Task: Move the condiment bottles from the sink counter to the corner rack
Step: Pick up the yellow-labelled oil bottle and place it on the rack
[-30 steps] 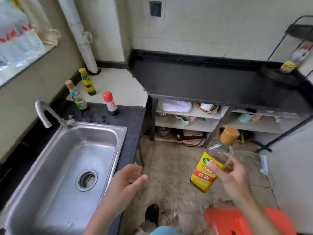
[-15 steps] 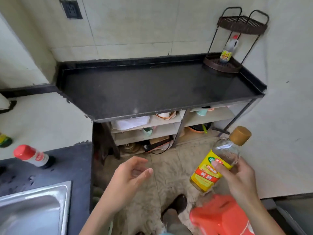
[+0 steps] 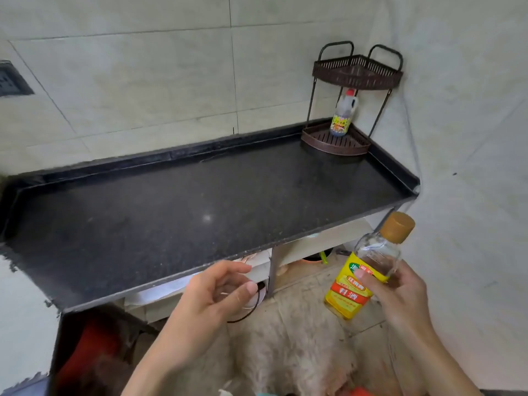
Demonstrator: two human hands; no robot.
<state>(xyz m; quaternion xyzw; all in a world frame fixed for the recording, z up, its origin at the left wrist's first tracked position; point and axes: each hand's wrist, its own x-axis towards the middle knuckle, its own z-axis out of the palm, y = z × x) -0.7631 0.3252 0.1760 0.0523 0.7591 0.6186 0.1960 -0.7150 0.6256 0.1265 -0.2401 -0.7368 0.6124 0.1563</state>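
right hand [image 3: 400, 298] grips clear yellow-labelled tan-capped bottle [image 3: 363, 270], tilted | left hand [image 3: 211, 298] empty, fingers loosely curled | dark two-tier wire corner rack [image 3: 354, 72] holds red-capped bottle [image 3: 342, 114]

walls: pale tiles [image 3: 143, 81] | desk: black stone top [image 3: 185, 212] | below: open shelves [image 3: 323, 244] | floor: worn beige tiles [image 3: 300, 324]

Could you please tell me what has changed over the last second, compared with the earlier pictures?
The view swung right, off the sink and toward the corner rack, now nearer. Unchanged: the right hand keeps its grip on the yellow-labelled bottle, the left hand stays open and empty, and one red-capped bottle remains on the rack's lower tier.
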